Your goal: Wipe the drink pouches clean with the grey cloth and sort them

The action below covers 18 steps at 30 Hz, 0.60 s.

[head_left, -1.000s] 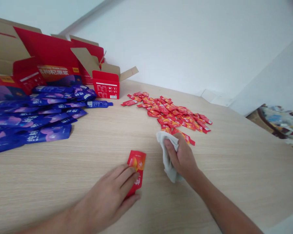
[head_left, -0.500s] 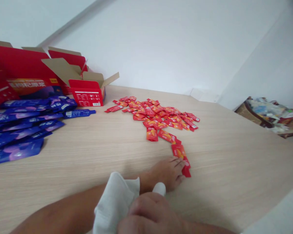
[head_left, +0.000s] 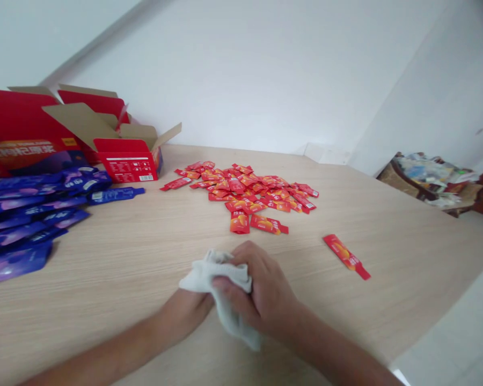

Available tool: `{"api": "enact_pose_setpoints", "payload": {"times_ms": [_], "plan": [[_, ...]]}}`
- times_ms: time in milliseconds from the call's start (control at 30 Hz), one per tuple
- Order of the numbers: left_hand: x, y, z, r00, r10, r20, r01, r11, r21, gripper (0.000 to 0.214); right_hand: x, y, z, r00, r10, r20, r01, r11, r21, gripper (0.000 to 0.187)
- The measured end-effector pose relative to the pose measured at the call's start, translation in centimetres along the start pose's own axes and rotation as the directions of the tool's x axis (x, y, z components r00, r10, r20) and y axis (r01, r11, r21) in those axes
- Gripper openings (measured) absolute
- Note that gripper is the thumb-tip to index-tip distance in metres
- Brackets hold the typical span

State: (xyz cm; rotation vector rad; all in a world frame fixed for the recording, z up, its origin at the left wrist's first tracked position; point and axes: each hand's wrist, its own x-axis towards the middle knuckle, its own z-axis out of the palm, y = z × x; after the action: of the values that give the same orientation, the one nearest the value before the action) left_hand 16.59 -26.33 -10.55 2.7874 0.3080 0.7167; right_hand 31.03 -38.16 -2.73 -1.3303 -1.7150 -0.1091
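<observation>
My right hand (head_left: 271, 287) is closed around a white cloth (head_left: 233, 279), its thumb pressing on the near side. Part of the cloth hangs down toward the table. My left hand (head_left: 195, 308) meets it from the left; the cloth covers its fingers, so their grip is hidden. Both hands are over the table's near middle. A single red sachet (head_left: 346, 256) lies apart to the right of my hands. Just beyond them are two more red sachets, one (head_left: 269, 224) lying sideways at the near edge of a pile of red sachets (head_left: 249, 187).
Blue pouches (head_left: 28, 214) are heaped at the left of the wooden table (head_left: 145, 236). Behind them stand an open red carton (head_left: 124, 161) and a larger red box (head_left: 20, 118). A white wall borders the back. Beyond the table's right edge is a bin (head_left: 438, 177) of mixed scraps.
My left hand has let go of the single red sachet, which now lies farther right, and has drawn back to the cloth. My right hand has moved up with the cloth.
</observation>
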Motion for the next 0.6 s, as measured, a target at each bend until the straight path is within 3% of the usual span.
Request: {"api": "enact_pose_setpoints", "payload": {"times_ms": [67, 133, 267, 333, 467, 600], "plan": [[-2.8, -0.3, -3.0, 0.994, -0.109, 0.004, 0.109, 0.988, -0.106, 0.045, -0.2, 1.5, -0.2, 0.995, 0.092, 0.043, -0.089, 0.994, -0.066, 0.021], [-4.9, -0.2, -4.7, 0.981, -0.194, -0.004, 0.19, 0.964, -0.188, 0.035, -1.0, 2.9, 0.3, 0.98, 0.151, 0.129, -0.133, 0.982, -0.135, 0.022], [-7.1, 0.5, -5.4, 0.939, -0.344, -0.02, 0.31, 0.869, -0.385, 0.028, -3.1, 3.9, 2.4, 0.933, 0.165, 0.321, -0.122, 0.981, -0.149, 0.034], [-7.2, 0.6, -5.1, 0.939, -0.344, -0.018, 0.305, 0.854, -0.422, 0.029, -3.9, 3.7, 3.4, 0.889, 0.164, 0.428, -0.116, 0.984, -0.135, 0.043], [-4.1, -0.9, -3.6, 0.969, -0.241, -0.05, 0.215, 0.928, -0.305, 0.032, -4.6, 3.1, 5.5, 0.816, 0.082, 0.573, -0.052, 0.996, -0.069, 0.055], [3.7, -3.9, -0.3, 0.99, -0.137, -0.046, 0.127, 0.976, -0.177, 0.021, -5.3, 3.6, 6.9, 0.811, 0.016, 0.585, -0.016, 1.0, -0.006, 0.057]]}}
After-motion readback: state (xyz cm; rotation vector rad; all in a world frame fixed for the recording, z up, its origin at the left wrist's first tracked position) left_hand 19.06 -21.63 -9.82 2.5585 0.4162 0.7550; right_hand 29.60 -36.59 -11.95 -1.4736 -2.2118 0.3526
